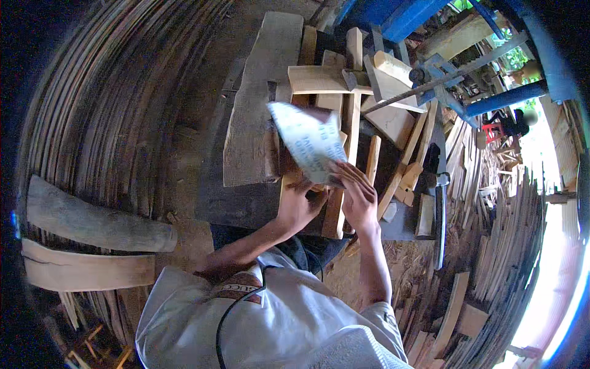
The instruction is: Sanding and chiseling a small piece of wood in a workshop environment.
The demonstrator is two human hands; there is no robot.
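Observation:
A sheet of sandpaper (307, 138), its pale back printed in blue and a reddish-brown face showing at the top fold, is held up over the workbench (246, 206). My right hand (359, 200) grips its lower right corner, fingers along the edge. My left hand (300, 209) is closed at the lower edge of the sheet, its fingertips partly hidden in shadow. Beneath the sheet lies a wooden frame with a curved rail (316, 80) and a long upright (352, 126); the paper covers part of it. A wide, rough plank (255, 104) lies just left of the sheet.
Loose wood strips (409, 163) and a long metal-headed tool (440, 184) lie on the right. Blue metal framework (504, 98) stands at the far right. Stacked slats (135, 92) fill the left side, with two curved boards (92, 273) below. A person (519, 123) is in the background.

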